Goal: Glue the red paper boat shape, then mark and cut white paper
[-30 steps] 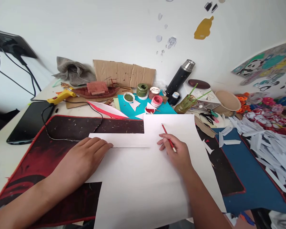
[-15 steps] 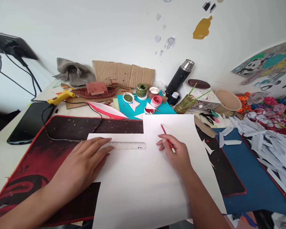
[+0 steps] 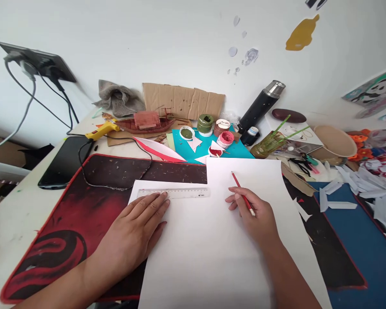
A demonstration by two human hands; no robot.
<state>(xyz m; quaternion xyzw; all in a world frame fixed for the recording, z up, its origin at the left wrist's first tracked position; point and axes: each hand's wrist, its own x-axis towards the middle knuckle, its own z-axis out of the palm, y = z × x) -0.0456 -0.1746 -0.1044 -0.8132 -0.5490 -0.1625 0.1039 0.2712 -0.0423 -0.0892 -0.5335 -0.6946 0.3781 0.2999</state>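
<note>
Left hand (image 3: 138, 227) palm down on the paper (image 3: 212, 257), grip open and holding nothing, fingers spread, fingertips touching the near edge of the ruler (image 3: 180, 193). Ruler clear, flat along the far left edge of the paper, lengthwise left to right. Right hand (image 3: 257, 214) resting on the paper to the right of the ruler, grip closed around a pencil (image 3: 241, 194), red, slanting up and away from the fingers; hard to tell whether its point meets the sheet. Paper white and large, spread over a black-and-red mat (image 3: 83, 201) on the tabletop (image 3: 16, 219), with a blue mat (image 3: 366, 244) off to the right. Left of the red mat, a phone (image 3: 66, 161), dark, lying flat, a cable trailing across the mat's far corner. Beyond the mat, a yellow glue gun (image 3: 103, 128) beside a reddish model boat (image 3: 148, 122), cardboard (image 3: 183, 101) against the wall, a cloth (image 3: 119, 98) crumpled at its left. Past the far edge of the paper, paint pots (image 3: 205, 123) on a teal sheet (image 3: 186, 148), a flask (image 3: 260, 105) leaning toward the wall, a jar (image 3: 268, 143) of green-handled brushes, a bowl (image 3: 334, 139). Far right, paper strips (image 3: 373, 189) heaped on the blue mat.
</note>
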